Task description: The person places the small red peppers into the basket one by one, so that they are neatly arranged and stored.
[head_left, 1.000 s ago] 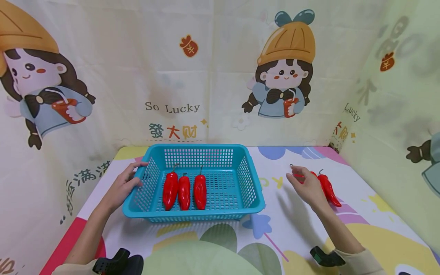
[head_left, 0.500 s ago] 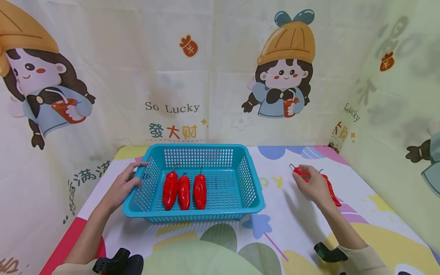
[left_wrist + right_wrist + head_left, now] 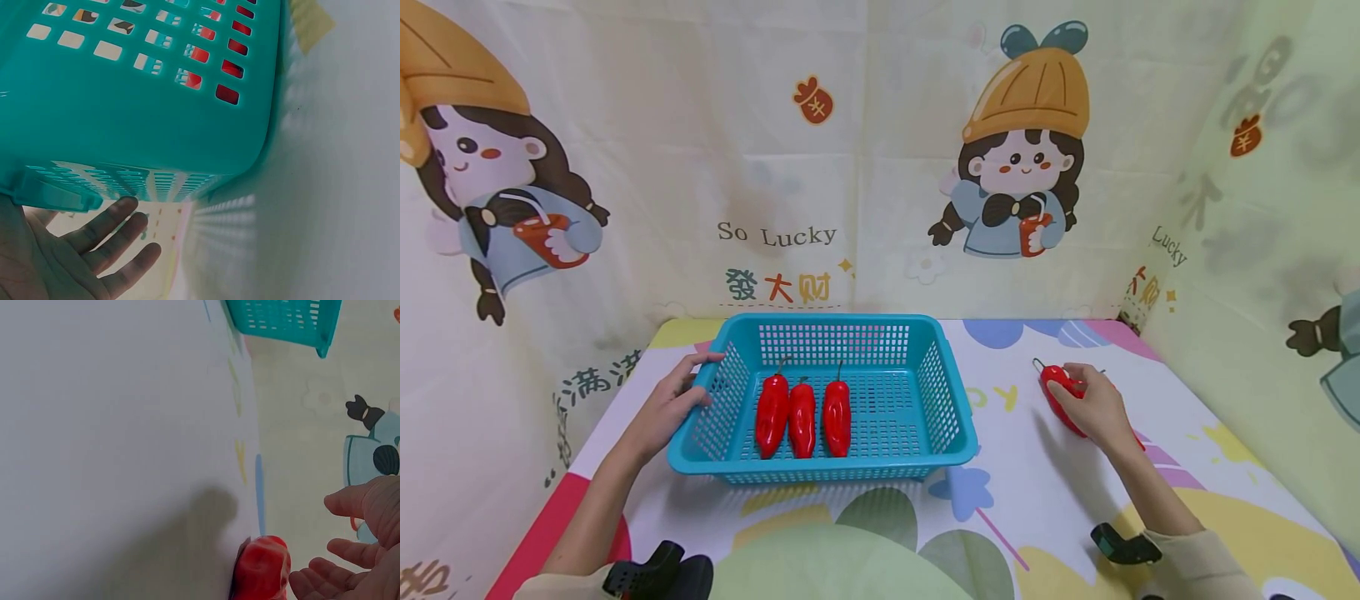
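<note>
In the head view, a blue plastic basket [image 3: 850, 468] holds three red chili peppers, among them a left pepper [image 3: 771, 417], a middle pepper [image 3: 802, 421] and a right pepper [image 3: 837, 419]. My left hand [image 3: 662, 408] grips its left rim; in the left wrist view three fingers [image 3: 115, 228] stretch out below the rim. At the right, my right hand [image 3: 1093, 408] hovers around another red chili pepper [image 3: 1060, 404] on the table, thumb and fingers spread. The right wrist view shows these fingers [image 3: 319, 575] beside the pepper [image 3: 262, 569]. A further pepper lies mostly hidden behind the hand.
A patterned cloth covers the table [image 3: 1000, 467]. Printed curtains [image 3: 880, 167] rise at its back and both sides. Each wrist wears a black camera strap, such as the right strap [image 3: 1123, 546].
My right hand has moved right and slightly down over the loose peppers, so more of the nearer pepper shows. The left hand and the basket have stayed put.
</note>
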### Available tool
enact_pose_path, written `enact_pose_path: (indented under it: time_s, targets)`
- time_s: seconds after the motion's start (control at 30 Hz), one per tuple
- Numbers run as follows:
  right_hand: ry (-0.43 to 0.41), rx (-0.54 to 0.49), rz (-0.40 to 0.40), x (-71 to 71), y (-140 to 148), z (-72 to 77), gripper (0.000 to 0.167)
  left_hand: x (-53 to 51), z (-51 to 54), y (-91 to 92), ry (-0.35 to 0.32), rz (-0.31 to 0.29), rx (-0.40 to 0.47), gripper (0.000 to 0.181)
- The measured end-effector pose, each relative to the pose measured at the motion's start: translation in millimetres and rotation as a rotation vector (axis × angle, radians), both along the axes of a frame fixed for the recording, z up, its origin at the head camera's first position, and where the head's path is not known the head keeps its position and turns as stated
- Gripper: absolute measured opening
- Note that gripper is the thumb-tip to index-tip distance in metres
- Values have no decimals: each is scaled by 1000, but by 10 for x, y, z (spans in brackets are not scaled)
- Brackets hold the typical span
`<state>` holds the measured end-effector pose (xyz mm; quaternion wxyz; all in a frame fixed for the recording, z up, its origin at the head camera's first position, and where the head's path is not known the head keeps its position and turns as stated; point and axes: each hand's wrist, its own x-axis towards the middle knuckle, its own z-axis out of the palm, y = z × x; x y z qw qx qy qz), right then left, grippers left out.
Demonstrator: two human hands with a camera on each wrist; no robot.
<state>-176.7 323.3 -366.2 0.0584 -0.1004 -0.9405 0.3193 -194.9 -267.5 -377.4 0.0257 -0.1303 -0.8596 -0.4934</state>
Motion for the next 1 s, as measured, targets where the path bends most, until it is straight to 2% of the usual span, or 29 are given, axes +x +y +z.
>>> enact_pose_path:
  time_s: [0.33, 0.63, 1.0]
  targets:
    - [29, 71, 43, -65, 58, -31, 67, -10, 6, 0, -10, -1, 0, 65]
    - [44, 97, 34, -120, 83, -21, 67, -14, 4, -7, -10, 1, -2, 64]
    - [-17, 136, 83, -123, 110, -22, 68, -22, 11, -10, -4, -13, 8, 64]
